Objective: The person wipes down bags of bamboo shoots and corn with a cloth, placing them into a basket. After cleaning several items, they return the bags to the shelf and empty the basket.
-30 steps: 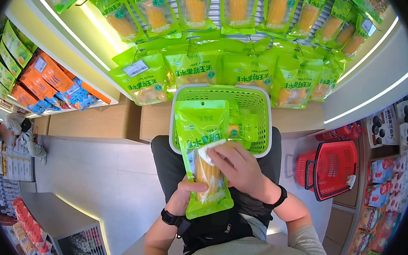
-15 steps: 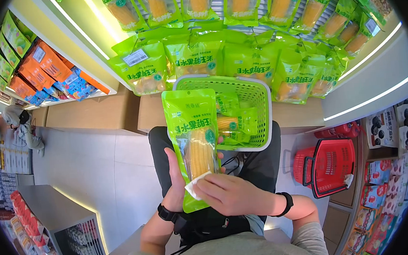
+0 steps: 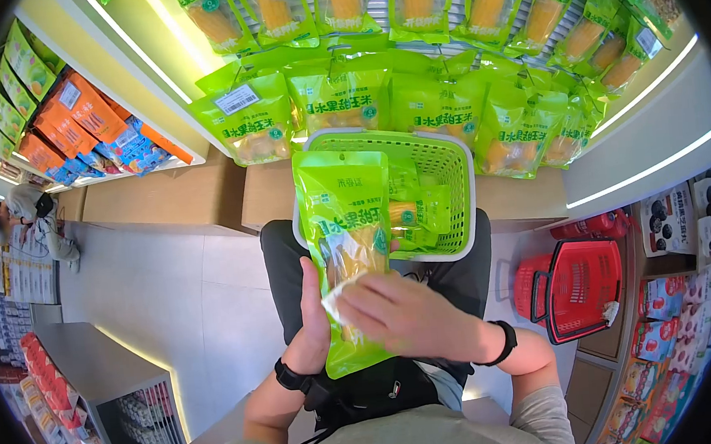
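A green bag of corn (image 3: 345,198) with a clear window stands upright in front of me, gripped from the left side by my left hand (image 3: 313,317). My left fingers are mostly hidden behind the bag. Pinched in my right hand (image 3: 404,310) is a white wipe (image 3: 339,295), pressed against the lower front of the bag. Behind the bag, a light green basket (image 3: 463,188) with a white rim sits at my lap and has several similar corn bags (image 3: 414,217) inside.
Shelves ahead hold several rows of green corn bags (image 3: 337,98). On the floor at right is a red shopping basket (image 3: 582,288). Orange snack bags (image 3: 72,119) fill the left shelf. Another person (image 3: 34,218) is at far left. A low display unit (image 3: 125,365) stands at lower left.
The corn bag has shifted slightly right. My right hand has moved up along its front with the wipe, now covering more of the window.
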The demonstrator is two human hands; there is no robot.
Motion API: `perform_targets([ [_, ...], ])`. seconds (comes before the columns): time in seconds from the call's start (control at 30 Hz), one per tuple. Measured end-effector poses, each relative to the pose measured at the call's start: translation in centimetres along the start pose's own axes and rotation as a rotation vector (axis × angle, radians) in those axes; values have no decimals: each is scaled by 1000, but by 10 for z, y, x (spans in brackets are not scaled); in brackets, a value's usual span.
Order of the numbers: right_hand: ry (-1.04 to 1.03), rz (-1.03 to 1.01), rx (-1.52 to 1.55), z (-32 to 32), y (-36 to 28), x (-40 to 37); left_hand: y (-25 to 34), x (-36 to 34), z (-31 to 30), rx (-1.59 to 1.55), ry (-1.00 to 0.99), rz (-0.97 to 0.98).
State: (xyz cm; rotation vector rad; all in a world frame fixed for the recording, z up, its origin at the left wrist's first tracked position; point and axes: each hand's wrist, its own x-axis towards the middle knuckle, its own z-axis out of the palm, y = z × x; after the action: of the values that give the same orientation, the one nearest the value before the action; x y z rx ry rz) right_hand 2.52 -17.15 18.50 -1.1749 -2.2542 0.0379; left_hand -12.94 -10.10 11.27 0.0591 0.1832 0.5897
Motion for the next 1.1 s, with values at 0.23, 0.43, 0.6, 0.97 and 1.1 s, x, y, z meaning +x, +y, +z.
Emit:
perform_targets([
  [0.23, 59, -177, 13, 3, -27, -23, 6, -3, -1, 303, -74, -36],
  [0.43, 248, 174, -121, -15, 37, -8, -3, -21, 0, 478, 15, -143],
  [0.6, 248, 216, -26, -15, 28, -1, 5, -28, -15, 360, -93, -303],
  [0.97, 200, 277, -71, -17, 48, 26, 6, -29, -16, 364, -113, -342],
  [1.1, 178, 234, 21, -4, 21, 13, 14, -35, -3, 564, 48, -220],
])
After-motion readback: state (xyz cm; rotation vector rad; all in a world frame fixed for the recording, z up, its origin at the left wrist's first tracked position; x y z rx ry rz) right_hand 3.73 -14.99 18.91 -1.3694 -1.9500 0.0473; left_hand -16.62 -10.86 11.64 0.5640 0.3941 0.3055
